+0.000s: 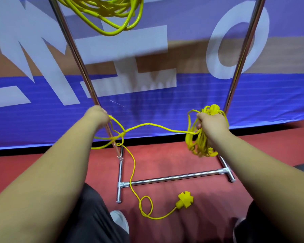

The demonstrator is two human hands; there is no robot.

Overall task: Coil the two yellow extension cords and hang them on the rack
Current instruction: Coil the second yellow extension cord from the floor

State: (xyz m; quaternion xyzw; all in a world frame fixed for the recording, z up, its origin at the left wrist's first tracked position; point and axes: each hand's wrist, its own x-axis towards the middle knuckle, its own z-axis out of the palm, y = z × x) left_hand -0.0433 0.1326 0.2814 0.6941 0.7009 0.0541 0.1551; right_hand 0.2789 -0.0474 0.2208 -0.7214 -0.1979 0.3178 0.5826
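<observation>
Socket end [185,200] on floor [182,160] before rack [174,177]

Rack [175,177] – shiny polished metal; cords [102,7] – glossy yellow plastic; floor [174,155] – matt red.

The red floor [174,160] carries the chrome rack [174,177] on its base bars. A loose yellow cord end [144,207] with its socket block [185,200] lies beside that base.

Bare forearms, dark trousers [95,216], grey-white shoe [120,220].
</observation>
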